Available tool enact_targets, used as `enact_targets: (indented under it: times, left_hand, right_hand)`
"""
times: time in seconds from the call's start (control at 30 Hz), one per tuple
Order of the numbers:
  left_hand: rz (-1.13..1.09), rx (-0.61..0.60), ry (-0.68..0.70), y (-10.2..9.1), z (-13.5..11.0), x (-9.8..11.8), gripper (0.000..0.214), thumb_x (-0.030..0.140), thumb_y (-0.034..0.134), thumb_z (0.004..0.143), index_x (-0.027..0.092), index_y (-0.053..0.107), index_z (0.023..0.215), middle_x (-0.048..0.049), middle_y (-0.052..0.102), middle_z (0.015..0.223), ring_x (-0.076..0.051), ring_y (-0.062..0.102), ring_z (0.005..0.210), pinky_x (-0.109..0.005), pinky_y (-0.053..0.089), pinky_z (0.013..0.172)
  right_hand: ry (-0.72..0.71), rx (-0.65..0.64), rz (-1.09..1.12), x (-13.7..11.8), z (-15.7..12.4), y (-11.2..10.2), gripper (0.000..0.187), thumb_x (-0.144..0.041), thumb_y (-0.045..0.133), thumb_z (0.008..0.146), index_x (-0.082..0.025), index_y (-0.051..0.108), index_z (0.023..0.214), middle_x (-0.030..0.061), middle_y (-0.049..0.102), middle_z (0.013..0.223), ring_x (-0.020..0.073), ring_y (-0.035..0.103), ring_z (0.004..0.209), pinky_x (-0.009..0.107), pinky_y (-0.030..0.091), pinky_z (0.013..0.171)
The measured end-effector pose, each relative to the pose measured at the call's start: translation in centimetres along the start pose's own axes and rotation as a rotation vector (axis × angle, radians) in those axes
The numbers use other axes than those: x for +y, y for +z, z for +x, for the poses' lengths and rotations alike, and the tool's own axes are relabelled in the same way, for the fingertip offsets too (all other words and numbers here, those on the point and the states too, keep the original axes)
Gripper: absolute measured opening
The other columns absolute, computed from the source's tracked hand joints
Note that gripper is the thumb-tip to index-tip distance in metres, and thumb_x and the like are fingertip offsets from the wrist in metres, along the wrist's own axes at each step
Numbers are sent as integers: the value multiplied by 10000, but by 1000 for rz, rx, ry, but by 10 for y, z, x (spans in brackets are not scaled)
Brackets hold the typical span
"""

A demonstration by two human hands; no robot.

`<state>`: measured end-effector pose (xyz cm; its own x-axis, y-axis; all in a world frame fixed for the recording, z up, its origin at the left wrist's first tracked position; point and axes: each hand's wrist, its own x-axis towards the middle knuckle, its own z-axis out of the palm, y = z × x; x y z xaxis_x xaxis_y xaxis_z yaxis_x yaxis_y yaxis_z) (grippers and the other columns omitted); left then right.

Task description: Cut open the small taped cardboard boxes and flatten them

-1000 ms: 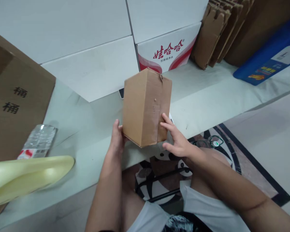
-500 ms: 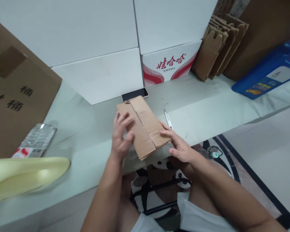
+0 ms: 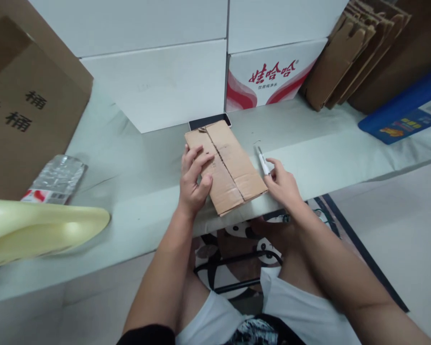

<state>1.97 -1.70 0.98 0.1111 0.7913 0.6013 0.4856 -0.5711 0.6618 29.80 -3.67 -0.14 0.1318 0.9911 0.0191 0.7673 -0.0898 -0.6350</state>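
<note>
1. We look down on a pale grey table (image 3: 136,163). White cartons are stacked along its far edge, among them a white carton with red print (image 3: 273,76). A large brown carton with black characters (image 3: 25,110) leans at the far left, and flattened brown cartons (image 3: 348,57) lean at the far right.
2. The flat brown cardboard box (image 3: 233,167) lies at the table's near edge, in the middle. Its two top flaps meet in a seam running far to near. A dark phone (image 3: 209,121) shows just beyond its far end.
3. Our left hand (image 3: 194,184) rests on the box's left flap, fingers loosely spread and pressing down, pinching nothing.
4. Our right hand (image 3: 283,184) is just right of the box, fingertips at the near end of a slim white pen-shaped tool (image 3: 263,162) lying on the table. We cannot tell whether they have closed on it.
5. We judge the box laid down and steadied. The tool is not yet lifted, and we see no tape on the seam, so work on the seam seems not yet begun.
</note>
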Motion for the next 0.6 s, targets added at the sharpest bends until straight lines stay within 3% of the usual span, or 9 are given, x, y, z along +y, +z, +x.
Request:
enact_targets:
  times: [0.13,0.2,0.3,0.4,0.5,0.6]
  left_hand:
    - [-36,4,-2,1,-1,0,510,619,443,975,267,697,1243,-114,575,1484,-329,455,1479,-599,207,1317]
    - [-52,4,-6,3,0,1,500,620,455,972,276,700,1239,-106,574,1488,-326,471,1468,-592,197,1324]
    - [-66,17,-33,9,2,5,533,664,443,961,282,704,1227,-99,577,1487,-327,453,1483,-578,173,1334]
    - [-77,36,-44,15,3,7,558,686,422,962,280,697,1228,-100,581,1476,-333,425,1504,-579,170,1333]
    - [-73,47,-1,18,3,7,518,643,433,981,275,684,1245,-107,573,1476,-339,444,1486,-597,183,1326]
    - [-63,50,44,18,3,4,487,602,444,994,274,672,1272,-102,561,1480,-328,462,1472,-586,199,1325]
  right_hand:
    - [-210,183,549,-6,-25,-15,372,-381,394,902,-306,571,1221,37,668,818,229,655,730,408,545,690]
    - [-303,245,677,-13,-40,-23,367,-461,398,908,-319,533,1218,47,679,822,246,692,771,439,574,709]
    - [-307,366,687,-26,-56,-31,319,-496,595,883,-335,490,1138,8,686,778,222,695,666,388,565,589]
    - [-274,471,713,-35,-62,-34,339,-493,699,888,-322,412,946,-102,512,539,154,525,385,271,378,363]
    - [-284,543,738,-38,-62,-37,392,-680,526,947,-310,401,912,-125,380,448,141,410,297,261,300,324]
    - [-388,540,785,-41,-63,-39,470,-727,384,979,-284,539,992,-66,513,511,150,489,362,284,370,365]
